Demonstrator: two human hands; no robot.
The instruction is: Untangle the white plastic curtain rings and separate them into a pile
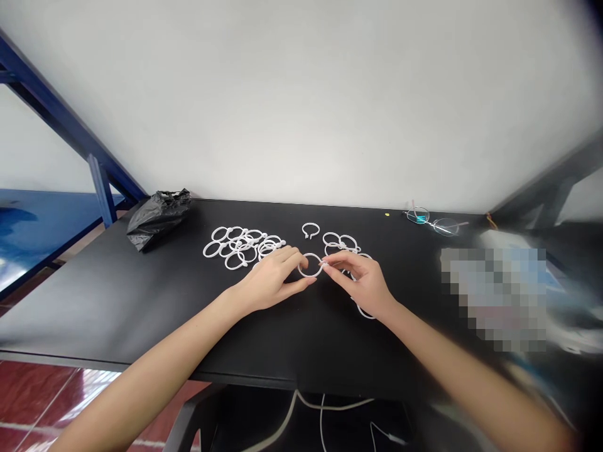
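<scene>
A white plastic curtain ring (pixel 311 276) is held up over the table between my two hands. My right hand (pixel 360 279) pinches it between thumb and index finger at its right side, where the ends meet. On the opposite side, my left hand (pixel 277 279) has its curled fingers against the ring, the thumb extended below it. Behind my left hand lies a pile of similar rings (pixel 235 258). A single ring with a gap between its ends (pixel 311 225) lies beyond the held one. Several more rings (pixel 340 236) lie around my right hand, which partly hides them.
The black table (pixel 155 301) meets a pale wall. A crumpled black plastic bag (pixel 157 220) is at the back left, eyeglasses (pixel 445 227) at the back right. A blurred, pixelated package (pixel 499 295) lies at right. Cables (pixel 323 414) hang below the front edge.
</scene>
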